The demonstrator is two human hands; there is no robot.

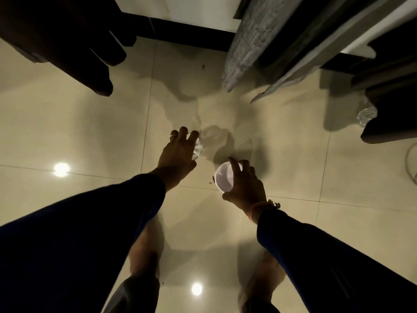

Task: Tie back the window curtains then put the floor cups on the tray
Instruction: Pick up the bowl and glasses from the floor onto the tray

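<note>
My left hand [178,152] grips a clear plastic cup [198,148] from above, just over the beige tiled floor; most of that cup is hidden under my fingers. My right hand [244,186] holds a white cup [223,179] tilted so its open mouth faces me. A grey patterned curtain [252,39] hangs down at the upper right, its hem near the floor. Another clear cup [366,115] lies on the floor at the right, partly behind dark furniture. No tray is in view.
Dark furniture [67,41] stands at the upper left and a dark seat [392,86] at the right edge. A dark skirting board [187,33] runs along the far wall. My bare feet [144,256] stand on the glossy tiles below my arms.
</note>
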